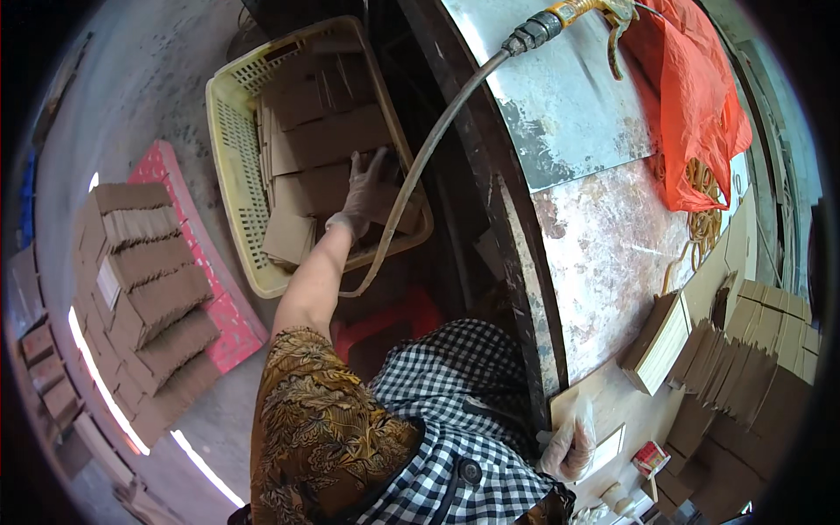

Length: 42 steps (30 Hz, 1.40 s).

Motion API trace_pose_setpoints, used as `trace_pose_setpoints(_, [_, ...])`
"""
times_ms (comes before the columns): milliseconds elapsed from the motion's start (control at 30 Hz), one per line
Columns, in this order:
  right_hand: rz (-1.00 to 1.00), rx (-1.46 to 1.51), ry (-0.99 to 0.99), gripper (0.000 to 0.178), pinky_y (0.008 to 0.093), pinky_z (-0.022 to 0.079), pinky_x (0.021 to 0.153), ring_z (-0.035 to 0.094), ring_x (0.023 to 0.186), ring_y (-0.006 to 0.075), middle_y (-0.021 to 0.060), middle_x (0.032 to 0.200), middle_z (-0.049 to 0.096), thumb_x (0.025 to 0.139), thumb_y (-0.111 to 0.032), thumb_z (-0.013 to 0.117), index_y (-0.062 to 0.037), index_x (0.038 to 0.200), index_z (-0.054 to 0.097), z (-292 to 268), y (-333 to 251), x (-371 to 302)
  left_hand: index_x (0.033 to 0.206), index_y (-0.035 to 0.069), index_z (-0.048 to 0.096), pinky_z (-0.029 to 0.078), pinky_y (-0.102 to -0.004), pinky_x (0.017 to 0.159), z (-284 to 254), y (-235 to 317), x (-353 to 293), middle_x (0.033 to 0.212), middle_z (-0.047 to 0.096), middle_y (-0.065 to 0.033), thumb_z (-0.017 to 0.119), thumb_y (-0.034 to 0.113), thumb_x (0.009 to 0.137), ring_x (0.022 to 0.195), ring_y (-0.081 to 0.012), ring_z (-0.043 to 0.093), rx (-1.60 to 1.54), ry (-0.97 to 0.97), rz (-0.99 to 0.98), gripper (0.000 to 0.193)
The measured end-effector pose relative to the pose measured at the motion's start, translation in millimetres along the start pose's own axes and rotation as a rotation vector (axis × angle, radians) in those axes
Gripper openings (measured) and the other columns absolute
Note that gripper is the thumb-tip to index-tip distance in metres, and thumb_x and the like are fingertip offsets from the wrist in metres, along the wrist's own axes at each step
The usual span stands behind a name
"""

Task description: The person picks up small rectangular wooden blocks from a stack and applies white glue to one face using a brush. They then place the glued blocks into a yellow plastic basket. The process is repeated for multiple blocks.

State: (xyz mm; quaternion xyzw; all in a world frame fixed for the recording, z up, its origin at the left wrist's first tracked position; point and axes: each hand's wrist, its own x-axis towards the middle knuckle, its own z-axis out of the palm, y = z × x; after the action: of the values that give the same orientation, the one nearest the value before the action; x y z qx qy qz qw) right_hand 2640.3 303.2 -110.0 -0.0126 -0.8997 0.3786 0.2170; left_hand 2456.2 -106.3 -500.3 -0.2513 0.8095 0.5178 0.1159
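My left hand (360, 194), in a thin clear glove, reaches down into a yellow plastic basket (219, 131). Its fingers are spread over the flat brown cardboard pieces (328, 140) stacked inside and seem to touch them. At the table's near end is my right hand (570, 448), also gloved, with its fingers curled together. Whatever they may hold is too small or hidden to make out. Beside that hand lies a white card (605, 453), and a small red and white box (650, 458) is just to its right.
A hose (437, 131) with a metal fitting crosses between basket and table (595, 254). Cardboard stacks stand left on a pink sheet (229, 328) and right (726, 367). A red plastic bag (691, 96) with rubber bands (703, 201) lies at the far right. A red stool (398, 319) stands below.
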Motion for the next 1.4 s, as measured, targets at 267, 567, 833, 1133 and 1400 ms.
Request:
trace_pose_setpoints(267, [0.049, -0.022, 0.028, 0.025, 0.0213, 0.048, 0.042, 0.060, 0.051, 0.0150, 0.0290, 0.113, 0.065, 0.089, 0.002, 0.063, 0.0009, 0.114, 0.061, -16.2, 29.4, -19.0, 0.126, 0.028, 0.065, 0.011, -0.0497, 0.121, 8.1, -54.0, 42.9, 0.159, 0.012, -0.0178, 0.074, 0.052, 0.071, 0.144, -0.0450, 0.017, -0.619, -0.154, 0.109, 0.060])
trace_pose_setpoints(567, [0.022, 0.016, -0.070, 0.027, 0.0217, 0.048, 0.043, 0.060, 0.050, 0.0144, 0.0296, 0.114, 0.065, 0.088, 0.003, 0.062, -0.0002, 0.116, 0.060, -12.7, 16.5, -8.2, 0.142, 0.025, 0.049, 0.012, -0.0505, 0.121, -16.6, -40.5, 6.9, 0.152, 0.039, 0.0064, 0.056, 0.054, 0.088, 0.145, -0.0280, 0.024, -0.422, -0.470, 0.328, 0.061])
trace_pose_setpoints(833, [0.058, -0.019, -0.123, 0.029, 0.0236, 0.049, 0.045, 0.060, 0.050, 0.0146, 0.0288, 0.113, 0.065, 0.088, 0.002, 0.061, -0.0081, 0.116, 0.061, -19.7, 16.4, -10.6, 0.143, 0.023, 0.044, 0.029, -0.0437, 0.116, -36.8, -3.4, -37.2, 0.147, 0.044, 0.0026, 0.048, 0.042, 0.096, 0.138, -0.0255, 0.036, -0.344, -0.183, 0.308, 0.051])
trace_pose_setpoints(1133, [0.162, -0.114, -0.133, 0.034, 0.0253, 0.049, 0.045, 0.060, 0.048, 0.0155, 0.0250, 0.111, 0.068, 0.089, 0.001, 0.060, -0.0095, 0.121, 0.058, -20.7, 8.6, -11.6, 0.139, 0.013, 0.044, 0.036, -0.0422, 0.109, -15.8, 38.2, -5.7, 0.138, 0.051, -0.0095, 0.060, 0.041, 0.085, 0.130, -0.0308, 0.046, -0.138, 0.229, -0.103, 0.063])
trace_pose_setpoints(1400, [0.236, -0.143, -0.224, 0.036, 0.0252, 0.050, 0.047, 0.061, 0.050, 0.0143, 0.0189, 0.094, 0.070, 0.089, -0.001, 0.062, -0.0082, 0.124, 0.063, -21.4, -8.9, 1.0, 0.135, 0.004, 0.044, 0.042, -0.0421, 0.104, -20.9, 28.3, -5.8, 0.129, 0.056, -0.0203, 0.072, 0.042, 0.075, 0.125, -0.0357, 0.051, -0.146, 0.342, -0.372, 0.077])
